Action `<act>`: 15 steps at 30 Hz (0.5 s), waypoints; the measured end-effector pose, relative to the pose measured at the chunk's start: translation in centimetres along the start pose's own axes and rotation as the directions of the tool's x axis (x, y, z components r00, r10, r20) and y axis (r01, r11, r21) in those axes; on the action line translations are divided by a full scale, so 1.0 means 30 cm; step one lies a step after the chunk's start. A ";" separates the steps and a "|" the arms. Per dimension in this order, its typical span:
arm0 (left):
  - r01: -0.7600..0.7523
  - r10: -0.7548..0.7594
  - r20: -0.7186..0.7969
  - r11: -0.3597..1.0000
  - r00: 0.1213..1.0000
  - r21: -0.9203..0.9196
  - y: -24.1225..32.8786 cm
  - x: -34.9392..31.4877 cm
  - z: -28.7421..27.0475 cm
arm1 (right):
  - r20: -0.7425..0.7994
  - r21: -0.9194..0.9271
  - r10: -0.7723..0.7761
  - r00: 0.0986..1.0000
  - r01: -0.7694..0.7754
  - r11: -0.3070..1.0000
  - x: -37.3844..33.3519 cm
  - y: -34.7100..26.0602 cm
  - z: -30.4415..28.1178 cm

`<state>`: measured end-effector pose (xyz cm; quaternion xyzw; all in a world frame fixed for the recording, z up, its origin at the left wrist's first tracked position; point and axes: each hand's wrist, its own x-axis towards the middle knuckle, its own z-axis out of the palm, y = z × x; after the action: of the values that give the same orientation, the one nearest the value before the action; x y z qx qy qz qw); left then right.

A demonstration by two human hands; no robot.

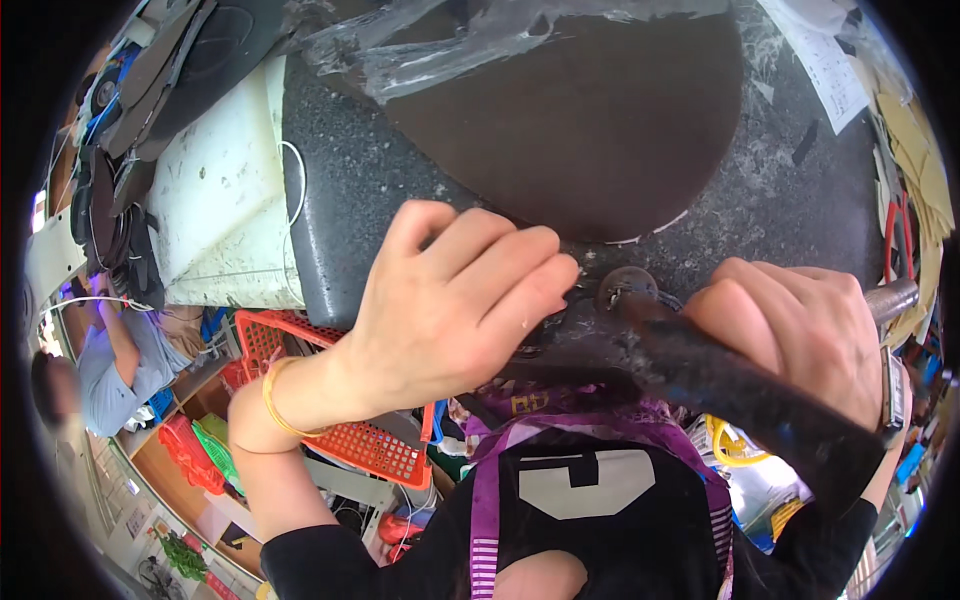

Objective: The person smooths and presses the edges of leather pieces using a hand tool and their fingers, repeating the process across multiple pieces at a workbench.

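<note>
My left hand (470, 290) is closed, its fingers curled in over the near edge of the dark worktop. Whatever it may hold is hidden beneath the fingers. To the right, my right hand (795, 325) is wrapped round a metal bar, whose rounded grey end (893, 299) sticks out past the hand. A thick dark metal arm (760, 390) slants in front of the right hand, up to a worn round end (630, 288) between both hands. Just beyond the hands lies a large dark brown sheet (570, 130) with a curved edge, crumpled clear plastic film (430, 50) over its far part.
The speckled dark worktop (350, 190) carries the sheet, with a written paper (825, 65) at far right. Stacked dark sole-shaped pieces (160, 80) lie at far left beside a white board (220, 190). Below are orange baskets (385, 450). A person in blue (125, 370) is at left.
</note>
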<state>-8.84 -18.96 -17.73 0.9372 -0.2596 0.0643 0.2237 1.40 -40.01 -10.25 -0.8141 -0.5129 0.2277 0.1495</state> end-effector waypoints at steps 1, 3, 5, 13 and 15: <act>0.054 -0.055 -0.029 0.998 0.998 -0.033 -0.001 -0.020 0.012 | 0.068 0.020 0.075 0.995 -0.077 0.997 0.006 0.001 -0.003; 0.154 -0.166 -0.057 0.972 0.984 -0.175 0.003 -0.040 0.024 | 0.044 0.046 0.072 0.996 -0.074 0.996 0.021 -0.001 0.003; 0.121 -0.134 -0.091 0.983 0.987 -0.136 -0.001 -0.059 0.030 | 0.044 0.102 0.087 0.995 -0.091 0.991 0.026 0.007 -0.004; 0.013 -0.011 -0.095 1.000 0.995 0.020 0.059 -0.019 0.019 | -0.018 0.062 0.023 1.000 -0.022 0.998 0.034 -0.006 0.007; -0.016 0.023 -0.098 0.997 0.995 0.070 0.058 -0.007 0.043 | -0.078 -0.037 0.011 0.997 -0.014 0.999 0.048 -0.027 0.002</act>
<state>-9.92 -20.78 -18.24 0.9375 -0.2551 0.1217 0.2031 1.28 -38.35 -10.22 -0.8282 -0.5058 0.1870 0.1528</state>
